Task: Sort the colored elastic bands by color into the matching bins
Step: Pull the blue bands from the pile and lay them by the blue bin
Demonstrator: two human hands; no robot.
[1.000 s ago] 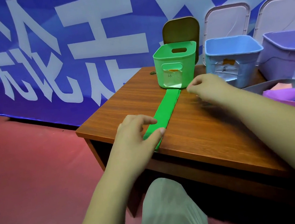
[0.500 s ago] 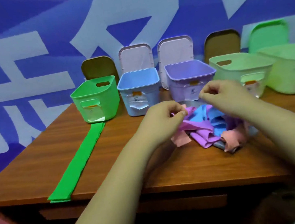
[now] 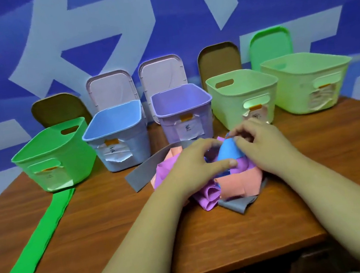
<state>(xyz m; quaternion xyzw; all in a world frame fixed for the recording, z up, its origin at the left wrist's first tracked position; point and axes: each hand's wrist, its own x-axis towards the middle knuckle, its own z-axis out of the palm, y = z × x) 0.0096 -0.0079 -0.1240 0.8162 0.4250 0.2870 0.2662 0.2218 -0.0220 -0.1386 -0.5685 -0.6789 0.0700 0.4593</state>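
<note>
Blue band (image 3: pixel 228 152) between both grips, right grip (image 3: pixel 261 145) pinching its top, left grip (image 3: pixel 189 160) curled beside it (hold unclear), one green band (image 3: pixel 34 244) flat apart, five bins (image 3: pixel 168 124) on bench (image 3: pixel 116 214).

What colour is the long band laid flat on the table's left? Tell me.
The long elastic band is bright green; head view.

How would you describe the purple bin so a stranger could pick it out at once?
On the wooden table, five open bins stand in a row before a blue banner. The purple bin is the middle one, between the blue bin and a pale green bin. It alone is lilac.
</note>
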